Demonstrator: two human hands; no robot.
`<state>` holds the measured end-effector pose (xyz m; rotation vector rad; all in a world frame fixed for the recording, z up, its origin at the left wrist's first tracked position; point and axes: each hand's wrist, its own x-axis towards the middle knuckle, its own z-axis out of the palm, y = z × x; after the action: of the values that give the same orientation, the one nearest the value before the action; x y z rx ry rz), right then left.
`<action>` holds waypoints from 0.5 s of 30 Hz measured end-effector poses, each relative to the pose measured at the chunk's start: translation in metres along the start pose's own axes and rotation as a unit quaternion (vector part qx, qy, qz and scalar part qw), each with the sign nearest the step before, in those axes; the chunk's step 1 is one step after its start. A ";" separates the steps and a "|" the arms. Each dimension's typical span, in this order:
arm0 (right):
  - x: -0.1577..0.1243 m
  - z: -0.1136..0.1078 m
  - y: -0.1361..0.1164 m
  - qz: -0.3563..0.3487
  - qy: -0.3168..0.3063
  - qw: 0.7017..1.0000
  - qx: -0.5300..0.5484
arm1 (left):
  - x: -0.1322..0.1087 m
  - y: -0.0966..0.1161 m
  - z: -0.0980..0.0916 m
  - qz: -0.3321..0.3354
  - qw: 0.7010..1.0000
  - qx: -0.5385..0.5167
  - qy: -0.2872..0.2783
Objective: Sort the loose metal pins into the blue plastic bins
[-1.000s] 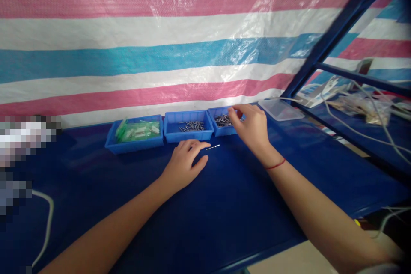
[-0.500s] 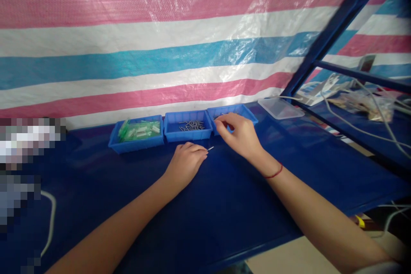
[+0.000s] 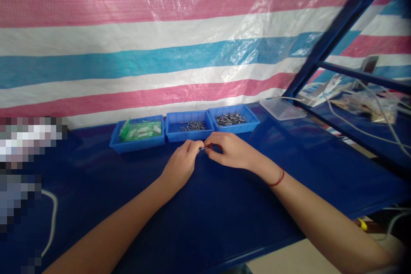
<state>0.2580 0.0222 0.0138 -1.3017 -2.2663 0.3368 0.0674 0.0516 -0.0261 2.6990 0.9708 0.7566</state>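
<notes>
A small metal piece [image 3: 203, 148] shows between the fingertips of my two hands, just in front of the middle bin. My left hand [image 3: 182, 162] is closed on its left end. My right hand [image 3: 228, 150] has thumb and forefinger pinched at the right end. Behind them, the middle blue bin [image 3: 189, 135] holds thin metal pieces. More metal pieces [image 3: 230, 119] fill the right blue bin [image 3: 239, 128]. In the left blue bin [image 3: 141, 144] lies a green plastic bag [image 3: 141, 132] with white parts.
A clear plastic lid [image 3: 282, 109] lies at the back right beside a blue metal frame [image 3: 302, 78]. Cables and plastic bags [image 3: 369, 105] are beyond the frame. A white cable [image 3: 54, 218] curves at the left. Striped sheeting [image 3: 144, 64] hangs behind the blue table [image 3: 199, 222].
My right hand has moved from over the right bin down and left to meet my left hand at the metal piece. The right bin's contents are now uncovered.
</notes>
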 end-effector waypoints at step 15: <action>0.005 0.031 0.000 0.047 0.067 0.984 0.158 | 0.007 -0.013 0.001 -0.182 0.903 -0.379 0.085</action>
<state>0.2397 0.0273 -0.0110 -1.2254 -1.9493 0.5962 0.0654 0.0659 -0.0288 1.7488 0.9198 1.0285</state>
